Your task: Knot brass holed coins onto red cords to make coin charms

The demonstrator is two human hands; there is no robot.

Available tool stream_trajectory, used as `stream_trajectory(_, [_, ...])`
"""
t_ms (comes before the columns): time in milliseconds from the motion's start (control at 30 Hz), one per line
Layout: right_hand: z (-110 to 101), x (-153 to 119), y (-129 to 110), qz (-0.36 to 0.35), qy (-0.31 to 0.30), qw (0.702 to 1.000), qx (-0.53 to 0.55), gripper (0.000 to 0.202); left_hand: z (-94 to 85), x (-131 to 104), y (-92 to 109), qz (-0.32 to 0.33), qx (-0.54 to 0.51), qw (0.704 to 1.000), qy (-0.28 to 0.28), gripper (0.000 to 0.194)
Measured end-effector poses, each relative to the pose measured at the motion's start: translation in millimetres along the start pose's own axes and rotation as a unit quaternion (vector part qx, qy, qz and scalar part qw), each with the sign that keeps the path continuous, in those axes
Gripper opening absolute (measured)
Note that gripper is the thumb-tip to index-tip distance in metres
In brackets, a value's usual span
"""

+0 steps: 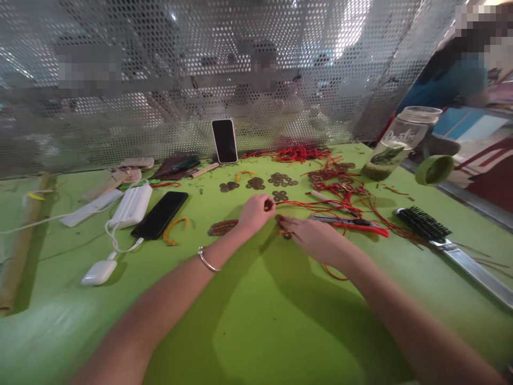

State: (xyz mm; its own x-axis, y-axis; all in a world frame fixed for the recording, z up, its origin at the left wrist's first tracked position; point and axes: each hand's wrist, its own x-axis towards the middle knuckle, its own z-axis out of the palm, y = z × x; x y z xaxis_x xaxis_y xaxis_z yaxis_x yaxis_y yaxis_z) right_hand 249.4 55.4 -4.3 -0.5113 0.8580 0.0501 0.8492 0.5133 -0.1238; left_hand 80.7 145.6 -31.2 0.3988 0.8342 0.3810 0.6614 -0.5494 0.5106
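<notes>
Near the middle of the green table, my left hand [258,212] pinches the end of a red cord [296,203] that runs off to the right. Just right of it, my right hand [306,233] reaches over the tabletop, its fingertips at a dark coin [287,235]. What its fingers grip, if anything, is too small to make out. Small clusters of round coins [279,195] lie beyond both hands. A red-corded coin bundle [221,228] rests left of my left wrist. Below my right forearm a loop of cord [333,274] shows.
A black phone [160,215], white power bank [131,205] and earphone case [99,272] lie left. An upright phone [225,141] leans on the mesh. Right are a cutter [340,220], red-handled tool [363,230], hairbrush [425,224], glass jar [395,144] and tangled red cords [300,154] behind. A person stands far right.
</notes>
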Motion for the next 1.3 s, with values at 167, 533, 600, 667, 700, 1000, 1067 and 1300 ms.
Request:
stream_trajectory(167, [-20.2, -25.6, -5.0, -0.046, -0.04, 0.993, 0.102, 0.046, -0.6, -0.8, -1.3, 0.022, 0.025, 0.999, -0.023, 0.006])
stream_trajectory(533, [-34.8, -25.8, 29.6, 0.09, 0.102, 0.957, 0.255, 0.032, -24.9, -52.4, 36.6, 0.119, 0.023, 0.981, -0.154, 0.034])
stream_trajectory(600, [-32.0, -25.7, 33.3, 0.118, 0.156, 0.931, 0.307, 0.025, -29.9, -69.8, 45.1, 0.137, 0.028, 0.972, -0.188, 0.038])
stream_trajectory(667, [-30.0, -24.9, 37.1, 0.125, 0.195, 0.899, 0.372, 0.02, -34.9, -84.3, 52.6, 0.154, 0.045, 0.962, -0.223, 0.04])
stream_trajectory(700, [-29.4, -24.2, 39.0, 0.123, 0.207, 0.887, 0.393, 0.018, -37.5, -89.9, 56.0, 0.162, 0.058, 0.955, -0.241, 0.041])
stream_trajectory(1000, [-23.8, -20.3, 46.9, 0.11, 0.206, 0.92, 0.316, 0.02, -55.5, -115.2, 58.2, 0.12, 0.133, 0.957, -0.228, 0.045])
stream_trajectory(1067, [-21.1, -19.5, 43.7, 0.092, 0.177, 0.937, 0.285, 0.023, -54.9, -121.6, 51.3, 0.118, 0.143, 0.955, -0.231, 0.047])
stream_trajectory(1300, [-11.4, -15.0, 36.2, 0.061, 0.132, 0.967, 0.211, 0.032, -68.1, -141.1, 59.2, 0.09, 0.13, 0.965, -0.21, 0.054])
